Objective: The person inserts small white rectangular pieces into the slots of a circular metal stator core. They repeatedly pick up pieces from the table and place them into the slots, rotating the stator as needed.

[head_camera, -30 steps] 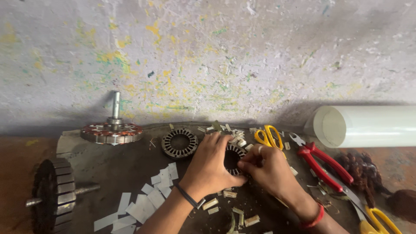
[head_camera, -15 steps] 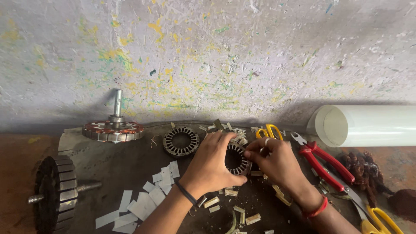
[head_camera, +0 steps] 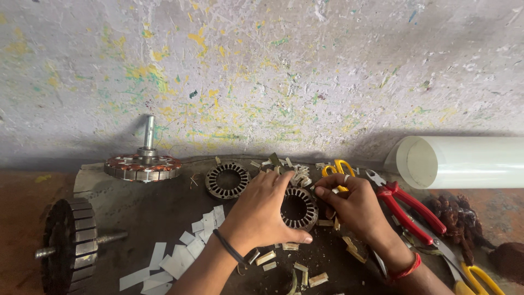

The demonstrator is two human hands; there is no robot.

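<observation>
1. Since a second ago the two hands have stayed on the same slotted metal ring (head_camera: 298,208); only small finger shifts show, and the view has tilted slightly. The ring sits where it was, on the dark work mat (head_camera: 164,210), between the hands.
2. The left hand (head_camera: 262,214) lies over the ring's left side, thumb curled under its front edge, fingers arched over the rim, steadying it.
3. The right hand (head_camera: 349,205) has its fingertips pressed together at the ring's right rim, seemingly pinching a small pale slip. That reads as slot-by-slot work going on, not finished.
4. Hard to make out: what exactly the right fingers pinch, since it is tiny and half covered. The ring's left half hides under the left palm.
5. Around them: a second slotted ring (head_camera: 227,181) just behind, white paper strips (head_camera: 180,254) at the front left, small cut bits (head_camera: 295,267) near the wrists, red pliers (head_camera: 409,205) and yellow scissors (head_camera: 339,169) to the right.
6. A white roll (head_camera: 458,162) is cut off at the right edge; a finned rotor (head_camera: 68,246) is partly cropped at the bottom left.
</observation>
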